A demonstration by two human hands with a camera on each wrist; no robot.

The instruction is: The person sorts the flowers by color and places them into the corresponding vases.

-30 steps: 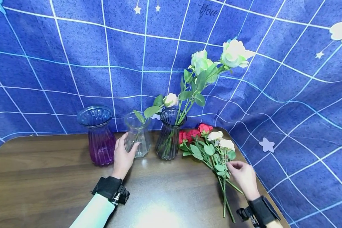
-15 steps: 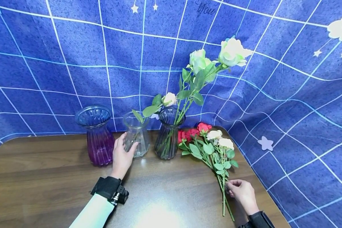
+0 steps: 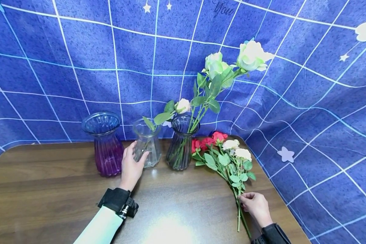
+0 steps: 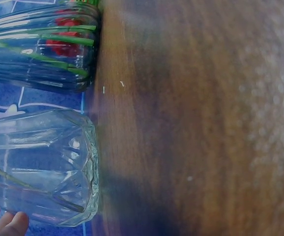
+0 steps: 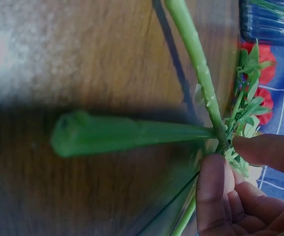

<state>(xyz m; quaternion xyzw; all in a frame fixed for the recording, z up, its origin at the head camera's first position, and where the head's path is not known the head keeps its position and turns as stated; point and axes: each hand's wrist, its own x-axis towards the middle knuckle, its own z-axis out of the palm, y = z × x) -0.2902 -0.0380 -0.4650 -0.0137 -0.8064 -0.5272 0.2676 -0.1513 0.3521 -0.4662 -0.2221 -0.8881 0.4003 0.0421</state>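
Observation:
My left hand (image 3: 131, 171) holds the clear glass vase (image 3: 152, 154), thumb in front and fingers at its left side. One stem with a pale rose (image 3: 183, 106) leans in this vase; in the left wrist view the stem (image 4: 16, 181) shows through the glass. My right hand (image 3: 256, 207) pinches a green stem (image 5: 196, 49) between thumb and fingers, low on the bunch lying at the right. White roses (image 3: 242, 154) and red roses (image 3: 206, 143) make up that bunch. A second, thick stem end (image 5: 102, 133) crosses close by in the right wrist view.
A blue-to-purple ribbed vase (image 3: 108, 152) stands left of my left hand. To the right of the clear vase, a dark grey vase (image 3: 179, 154) holds tall pale green-white roses (image 3: 251, 57). Behind the wooden table (image 3: 64, 200) hangs a blue gridded cloth (image 3: 134, 51).
My right hand has moved down from the leaves to the lower stem and now pinches it. The left hand stays at the clear vase.

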